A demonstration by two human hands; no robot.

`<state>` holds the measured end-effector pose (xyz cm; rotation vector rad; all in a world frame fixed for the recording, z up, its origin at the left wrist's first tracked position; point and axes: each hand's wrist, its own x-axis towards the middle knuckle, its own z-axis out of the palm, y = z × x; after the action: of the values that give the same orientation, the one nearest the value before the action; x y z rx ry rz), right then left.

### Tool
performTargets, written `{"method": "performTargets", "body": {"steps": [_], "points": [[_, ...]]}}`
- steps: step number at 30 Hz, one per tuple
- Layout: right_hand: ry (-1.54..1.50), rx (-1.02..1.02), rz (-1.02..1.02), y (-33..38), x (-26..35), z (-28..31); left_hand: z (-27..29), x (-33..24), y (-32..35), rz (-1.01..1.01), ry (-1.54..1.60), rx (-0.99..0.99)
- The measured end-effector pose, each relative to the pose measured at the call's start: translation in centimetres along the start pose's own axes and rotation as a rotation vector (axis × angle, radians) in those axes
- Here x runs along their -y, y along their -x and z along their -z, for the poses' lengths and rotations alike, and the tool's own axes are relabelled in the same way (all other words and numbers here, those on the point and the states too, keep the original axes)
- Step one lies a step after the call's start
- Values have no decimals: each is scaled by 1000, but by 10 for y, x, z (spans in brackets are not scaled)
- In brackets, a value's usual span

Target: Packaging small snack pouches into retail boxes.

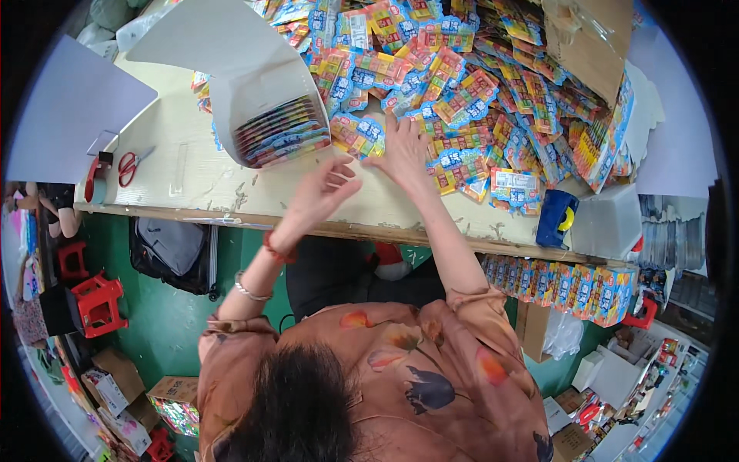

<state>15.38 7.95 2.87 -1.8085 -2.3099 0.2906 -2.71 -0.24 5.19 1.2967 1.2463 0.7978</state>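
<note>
My left hand (327, 187) hovers over the table's front part, fingers loosely bent and apart, with nothing visible in it. My right hand (403, 150) is stretched out at the near edge of a heap of colourful flat packets (443, 73). Its fingertips reach the packets and its thumb is beside a single blue-edged packet (357, 135); whether it touches that one I cannot tell. Left of this packet, an open white carton (265, 85) with raised flaps holds a row of similar packets (281, 131) packed tightly together.
Red-handled scissors (128, 169) and a tape dispenser (98, 179) lie on the table's left. A blue tape dispenser (557, 219) and a clear plastic box (608, 222) stand near the front right edge. A brown cardboard box (589, 42) leans over the heap. Filled colourful boxes (562, 289) line up below the table.
</note>
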Motion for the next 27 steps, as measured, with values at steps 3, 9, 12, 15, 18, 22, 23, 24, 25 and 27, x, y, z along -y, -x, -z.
{"method": "performTargets", "body": {"steps": [3,9,12,15,18,22,23,24,25,27], "points": [[-23,119,-94,2,-6,2,-35,33,-1,-157,-142,-266],[-414,143,-10,42,-38,27,-55,22,-32,-333,-436,-500],[-380,220,96,59,-50,34,-54,14,-36,-423,-715,-335],[-441,321,223,70,-71,43,-49,13,-41,-218,-696,-56],[-562,331,165,74,-87,57,-37,21,-33,-254,-558,-90],[-648,-43,-160,81,-114,49,-16,38,-19,31,-228,-189],[-709,-163,-226,83,-116,44,-18,51,-18,-12,-112,-197],[-759,-229,-320,85,-102,49,-19,50,-17,62,-213,-131],[-917,-298,-254,86,-94,38,-22,41,-15,62,-215,-127],[-1002,-389,-25,88,-78,31,-28,25,-11,222,245,-25]]}}
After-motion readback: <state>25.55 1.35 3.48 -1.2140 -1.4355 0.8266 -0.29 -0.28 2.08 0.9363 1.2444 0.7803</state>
